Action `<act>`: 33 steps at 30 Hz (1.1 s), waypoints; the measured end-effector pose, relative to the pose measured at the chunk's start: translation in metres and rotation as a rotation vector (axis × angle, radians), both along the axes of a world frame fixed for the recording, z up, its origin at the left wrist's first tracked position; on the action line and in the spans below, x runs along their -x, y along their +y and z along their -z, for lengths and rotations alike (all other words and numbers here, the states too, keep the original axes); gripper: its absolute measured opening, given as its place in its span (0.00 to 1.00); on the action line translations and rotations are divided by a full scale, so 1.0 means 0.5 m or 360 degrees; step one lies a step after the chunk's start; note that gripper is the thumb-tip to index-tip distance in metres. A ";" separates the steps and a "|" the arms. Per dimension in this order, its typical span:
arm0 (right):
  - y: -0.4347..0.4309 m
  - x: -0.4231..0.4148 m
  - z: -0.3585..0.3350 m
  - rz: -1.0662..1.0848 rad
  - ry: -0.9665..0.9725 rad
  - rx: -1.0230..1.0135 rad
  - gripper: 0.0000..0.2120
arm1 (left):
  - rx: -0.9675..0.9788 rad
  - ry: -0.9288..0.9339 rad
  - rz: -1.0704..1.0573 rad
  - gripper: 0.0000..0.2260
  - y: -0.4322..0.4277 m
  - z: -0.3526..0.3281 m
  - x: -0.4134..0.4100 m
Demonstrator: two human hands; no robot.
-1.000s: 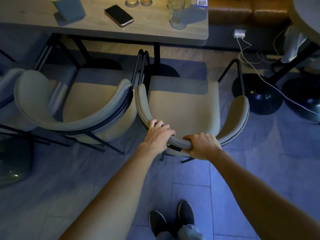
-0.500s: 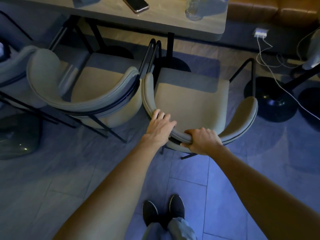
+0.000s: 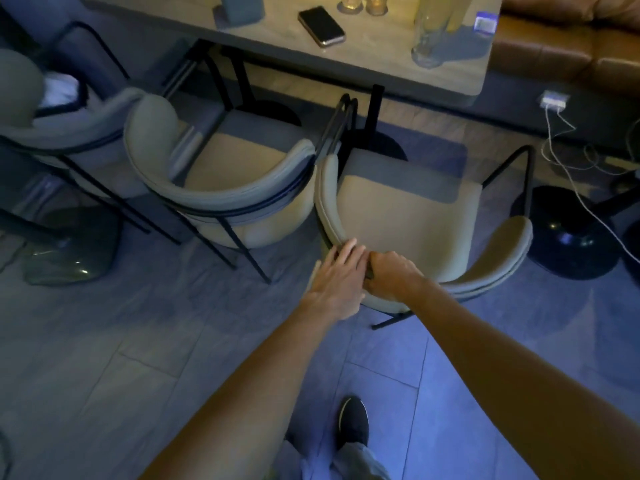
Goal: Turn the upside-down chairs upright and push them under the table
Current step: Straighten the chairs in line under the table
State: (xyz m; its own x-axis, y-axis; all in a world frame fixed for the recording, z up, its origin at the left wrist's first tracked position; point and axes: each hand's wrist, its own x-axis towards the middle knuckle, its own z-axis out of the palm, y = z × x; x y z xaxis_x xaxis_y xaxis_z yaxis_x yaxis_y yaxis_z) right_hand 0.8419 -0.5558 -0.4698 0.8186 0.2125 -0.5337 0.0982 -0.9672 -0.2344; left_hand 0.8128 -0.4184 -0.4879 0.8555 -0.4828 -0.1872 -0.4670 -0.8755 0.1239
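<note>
- The table [image 3: 377,60] runs across the top of your view
- Your chair [image 3: 408,216] stands upright on the floor, facing the table, with its seat front in the table's shadow
- A second chair [image 3: 239,178] stands upright close beside it on the left
- Your right hand [image 3: 393,275] has its fingers curled round the chair's backrest
- Your left hand [image 3: 337,277] rests just beside it, fingers straight and together on the rim
- A glass [image 3: 429,43] and a phone [image 3: 321,26] sit on the table

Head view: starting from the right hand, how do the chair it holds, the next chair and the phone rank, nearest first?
1. The held chair, gripped by the right hand.
2. The next chair, to its left.
3. The phone, up on the table.
</note>
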 end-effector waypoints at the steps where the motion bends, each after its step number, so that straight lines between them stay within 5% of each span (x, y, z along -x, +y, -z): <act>1: 0.023 -0.009 -0.020 -0.0009 -0.0017 -0.0033 0.20 | 0.0064 0.0036 -0.0051 0.35 0.023 -0.016 0.000; 5: 0.120 -0.056 -0.101 -0.0037 -0.0173 -0.0228 0.17 | 0.0151 0.0064 -0.0171 0.32 0.154 -0.096 -0.023; 9: 0.266 -0.106 -0.193 -0.0073 -0.0317 -0.0418 0.24 | 0.0090 0.0058 -0.0243 0.29 0.300 -0.187 -0.077; 23: 0.616 -0.175 -0.477 -0.0210 -0.0442 -0.0259 0.27 | 0.0094 -0.0089 -0.0257 0.25 0.677 -0.448 -0.197; 33: 0.770 -0.338 -0.490 -0.0221 -0.0423 -0.0244 0.28 | 0.0078 -0.0166 -0.0353 0.23 0.886 -0.505 -0.378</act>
